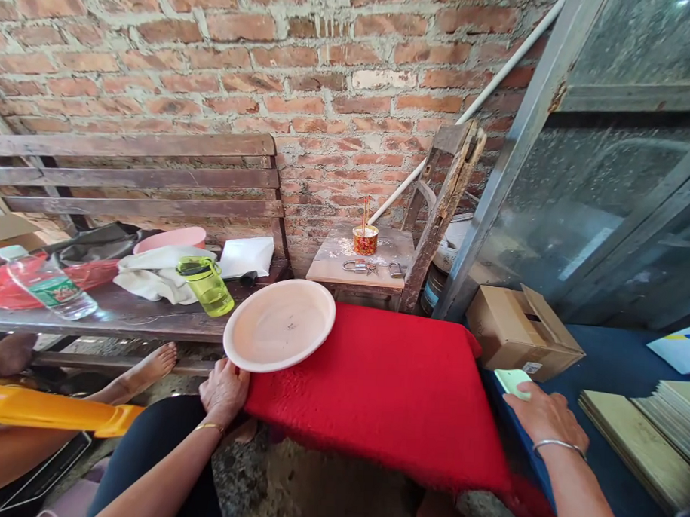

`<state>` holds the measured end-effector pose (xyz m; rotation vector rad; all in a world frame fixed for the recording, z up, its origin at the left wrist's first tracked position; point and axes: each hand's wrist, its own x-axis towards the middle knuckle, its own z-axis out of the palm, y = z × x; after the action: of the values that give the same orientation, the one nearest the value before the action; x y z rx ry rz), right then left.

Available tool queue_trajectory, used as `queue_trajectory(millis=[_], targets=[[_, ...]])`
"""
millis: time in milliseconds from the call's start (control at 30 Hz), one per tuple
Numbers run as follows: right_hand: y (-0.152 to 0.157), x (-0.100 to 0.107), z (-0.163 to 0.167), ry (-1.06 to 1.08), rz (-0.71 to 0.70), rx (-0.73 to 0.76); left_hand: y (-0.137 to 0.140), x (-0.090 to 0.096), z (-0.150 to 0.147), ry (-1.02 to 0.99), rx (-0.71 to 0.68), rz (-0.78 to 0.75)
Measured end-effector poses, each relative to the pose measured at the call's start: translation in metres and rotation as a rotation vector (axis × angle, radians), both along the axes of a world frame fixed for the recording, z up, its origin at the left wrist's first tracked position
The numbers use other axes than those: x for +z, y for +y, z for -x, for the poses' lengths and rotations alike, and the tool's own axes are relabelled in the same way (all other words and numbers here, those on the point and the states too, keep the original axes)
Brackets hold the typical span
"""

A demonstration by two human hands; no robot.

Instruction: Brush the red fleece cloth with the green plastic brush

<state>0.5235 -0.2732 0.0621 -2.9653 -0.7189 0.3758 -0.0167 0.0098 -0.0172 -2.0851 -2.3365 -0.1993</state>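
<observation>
A pale pink plastic basin (283, 328) sits at the left end of a table under a red cloth (397, 388), its rim reaching past the cloth's edge. My left hand (224, 394) is at the near-left rim of the basin, fingers curled against it; their tips are partly hidden. Out to the right, my right hand (546, 416) grips a small, flat, pale green block (512, 383) with rounded corners. That block is over the edge of a blue surface (596, 350), in front of an open cardboard box (524, 329).
On the wooden bench (133, 177) are a water bottle (53, 286), a green drinking bottle (208, 288) and white cloth (157, 273). A chair (437, 209) holds an incense pot (364, 239) and padlocks. Stacked boards (633, 442) lie right; another person's bare foot (154, 361) shows left.
</observation>
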Motion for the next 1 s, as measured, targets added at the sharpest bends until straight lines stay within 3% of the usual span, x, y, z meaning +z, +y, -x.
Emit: queue_trajectory(millis=[133, 300, 400, 467, 600, 1000], targets=[[-0.016, -0.004, 0.005, 0.070, -0.155, 0.077, 0.001, 0.000, 0.001, 0.009, -0.006, 0.022], [0.001, -0.002, 0.047, 0.126, -0.260, 0.346, 0.004, -0.003, 0.004, 0.007, 0.008, 0.020], [0.013, -0.002, 0.069, 0.235, -0.206, 0.544, 0.006, -0.004, 0.006, 0.019, 0.015, 0.041], [0.017, -0.004, 0.075, 0.265, -0.125, 0.601, 0.007, -0.004, 0.007, 0.025, 0.020, 0.058], [0.015, -0.005, 0.074, 0.197, -0.032, 0.631, 0.007, -0.002, 0.007, 0.015, 0.035, 0.072], [0.023, -0.001, 0.089, 0.111, 0.072, 0.690, 0.008, -0.006, 0.012, 0.018, 0.044, 0.053]])
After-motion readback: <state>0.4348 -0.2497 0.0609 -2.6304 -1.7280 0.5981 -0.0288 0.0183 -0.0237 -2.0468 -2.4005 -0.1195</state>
